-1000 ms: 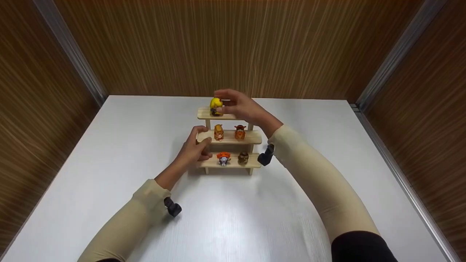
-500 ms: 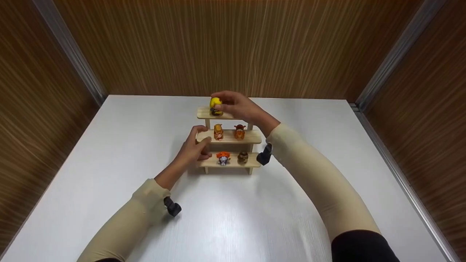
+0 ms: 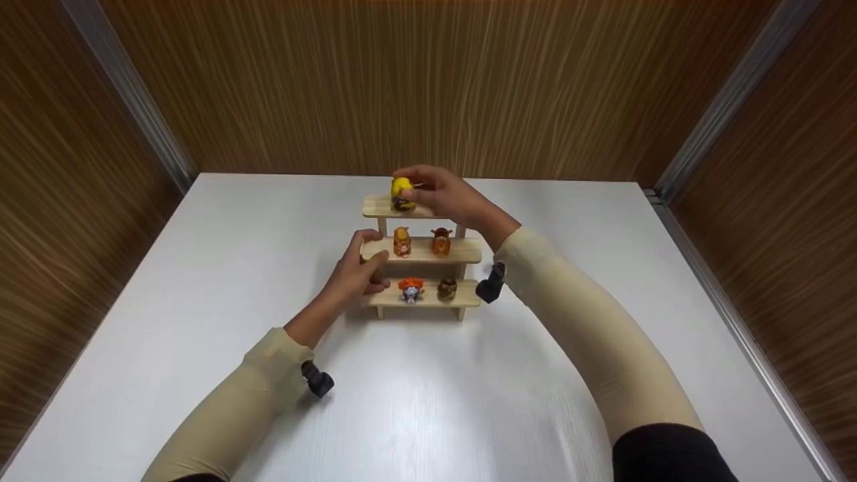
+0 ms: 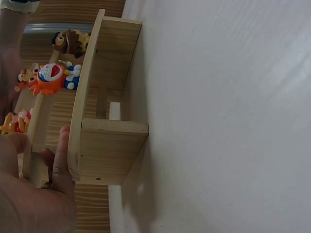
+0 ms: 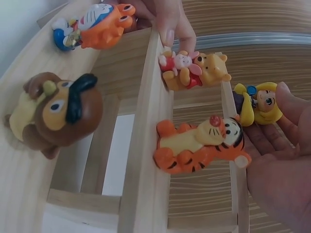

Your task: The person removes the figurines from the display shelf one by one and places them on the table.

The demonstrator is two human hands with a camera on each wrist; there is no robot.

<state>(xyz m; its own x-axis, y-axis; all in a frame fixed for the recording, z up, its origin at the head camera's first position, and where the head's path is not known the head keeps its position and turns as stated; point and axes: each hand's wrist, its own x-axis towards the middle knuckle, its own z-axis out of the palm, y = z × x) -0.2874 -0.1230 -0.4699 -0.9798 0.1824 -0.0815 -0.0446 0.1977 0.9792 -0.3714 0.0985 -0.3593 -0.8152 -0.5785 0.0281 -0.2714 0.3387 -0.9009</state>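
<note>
A three-tier wooden display shelf (image 3: 422, 250) stands on the table. My left hand (image 3: 353, 269) grips its left end at the middle tier, thumb over the front edge. On the top tier, left of centre, my right hand (image 3: 445, 198) holds a yellow-haired figurine (image 5: 266, 101) between thumb and fingers. The figurine is upright, its base right at the tier. Below it, the middle tier carries a yellow bear figurine (image 5: 209, 69) with a small pink one, and an orange tiger figurine (image 5: 192, 145). An orange-hooded figurine (image 4: 51, 77) and a brown figurine (image 5: 63, 109) stand on the bottom tier.
The white table (image 3: 428, 402) runs out in front of the shelf and to both sides. Behind rises a brown wood-grain panel (image 3: 428, 87), with similar panels left and right. Metal strips (image 3: 730, 94) line the corners.
The right hand and the yellow-haired figurine move slightly left along the top tier, then slightly right. Its thumb now covers more of the figurine's front. The left hand keeps its grip on the shelf.
</note>
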